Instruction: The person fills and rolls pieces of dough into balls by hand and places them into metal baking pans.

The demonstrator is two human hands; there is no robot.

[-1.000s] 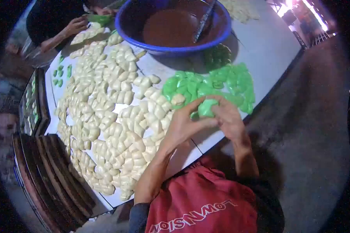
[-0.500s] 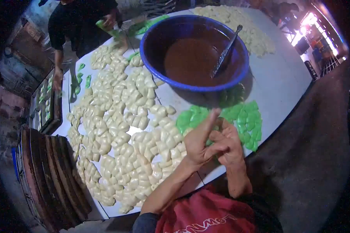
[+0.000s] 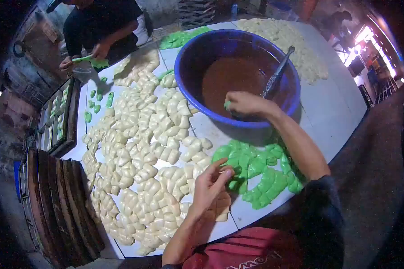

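Note:
My right hand (image 3: 247,104) is closed over the near side of a blue basin (image 3: 238,122) of brown liquid (image 3: 224,76). A small bit of green dough (image 3: 227,106) shows between its fingers; the fingertips are partly hidden. A patterned-handled utensil (image 3: 277,74) leans in the basin beside that hand. My left hand (image 3: 213,183) is low over the table, half curled, thumb and fingers apart. Its fingertips are at the left edge of the green dough pieces (image 3: 267,184). Many cream dough pieces (image 3: 143,170) spread to its left.
A person (image 3: 101,27) across the white table (image 3: 318,116) handles a strip of green dough (image 3: 87,59). Trays with small pieces (image 3: 56,119) and a stack of dark trays (image 3: 54,201) stand at the left. More cream dough (image 3: 296,45) lies behind the basin.
My hands have moved apart: the right has gone up to the basin, the left down beside the green dough. Some green pieces are shifted. The other person now stretches a green strip.

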